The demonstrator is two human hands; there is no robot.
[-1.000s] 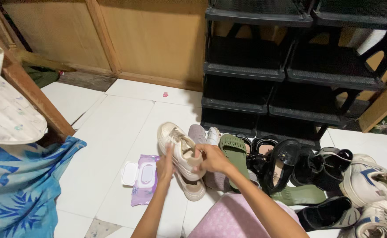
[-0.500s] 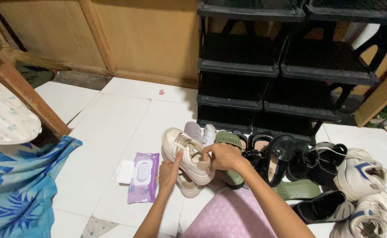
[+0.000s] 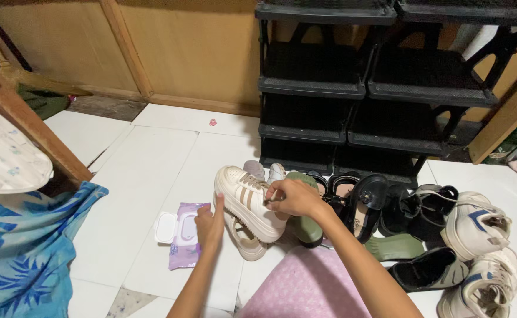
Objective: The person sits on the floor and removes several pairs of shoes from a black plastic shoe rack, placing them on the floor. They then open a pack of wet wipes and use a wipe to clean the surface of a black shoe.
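My right hand grips the heel end of a cream sneaker with tan stripes, held tilted above the white tiled floor. My left hand is beside its sole with fingers extended, a fingertip touching the sole edge. The matching cream sneaker lies on the floor just under the held one. A purple pack of wet wipes with a white flip lid rests on the tiles to the left of my left hand.
A black shoe rack stands against the wooden wall. Green slides, black sandals, black shoes and white-and-blue sneakers crowd the floor on the right. Blue floral cloth lies at left beside a wooden post.
My right hand has lifted and turned the sneaker so its side faces up. My left hand has slipped lower along the sole, away from the upper.
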